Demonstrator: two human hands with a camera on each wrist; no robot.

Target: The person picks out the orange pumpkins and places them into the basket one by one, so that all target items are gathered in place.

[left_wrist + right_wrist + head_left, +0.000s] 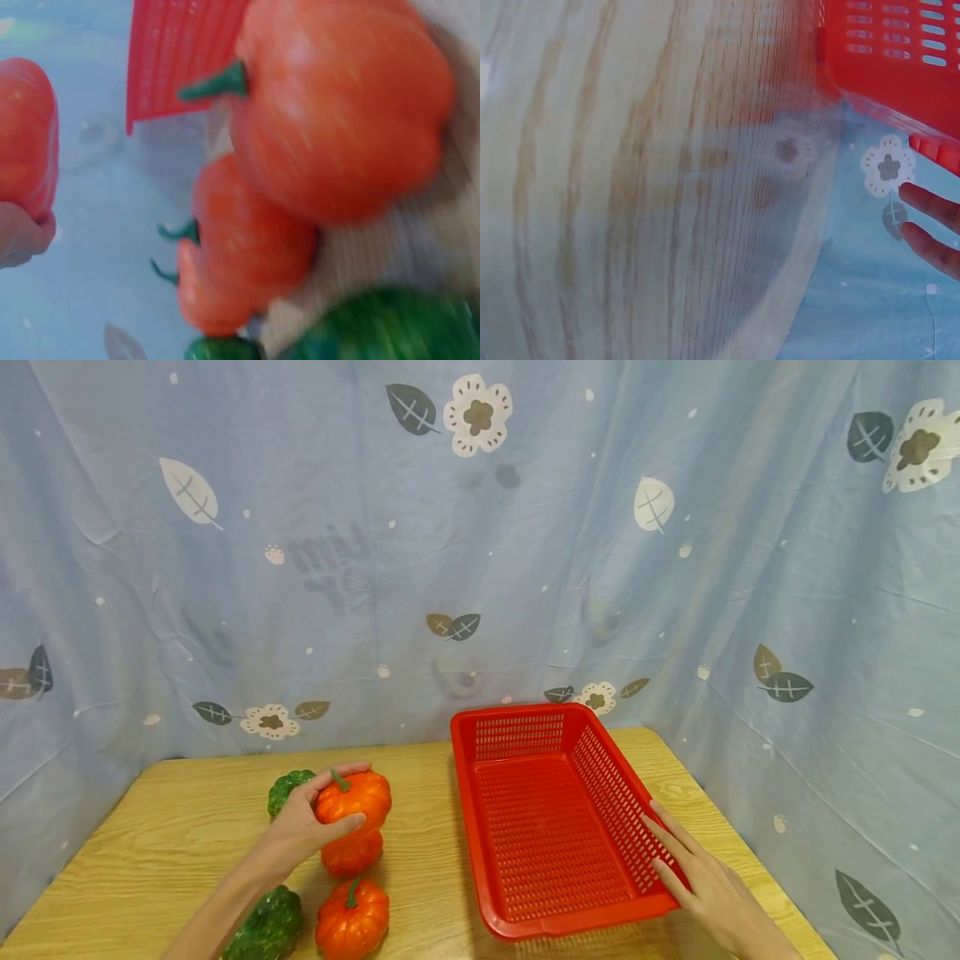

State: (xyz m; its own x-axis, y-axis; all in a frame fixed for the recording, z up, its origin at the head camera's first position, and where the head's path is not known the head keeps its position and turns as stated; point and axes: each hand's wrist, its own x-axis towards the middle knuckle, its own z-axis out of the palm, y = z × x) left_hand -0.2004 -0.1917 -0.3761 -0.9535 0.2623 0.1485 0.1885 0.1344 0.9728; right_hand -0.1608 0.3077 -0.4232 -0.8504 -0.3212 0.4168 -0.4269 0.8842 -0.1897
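Observation:
My left hand (296, 831) grips a small orange pumpkin (360, 797) with a green stem, thumb in front and fingers behind. In the left wrist view, the held pumpkin (26, 139) shows at the left edge. Under it in the head view are another orange pumpkin (352, 856), partly covered, and a nearer one (352, 920). Two green pumpkins lie beside them, a far one (287, 791) and a near one (268, 927) partly behind my forearm. At the right wall of a red plastic basket (467, 827), my right hand (708, 881) has its fingers extended; contact is hard to tell.
The basket's slotted floor (555, 835) shows bare. A wooden table (172, 827) carries everything. Blue curtains (360, 552) with leaves and flowers hang close behind the table and along its right side.

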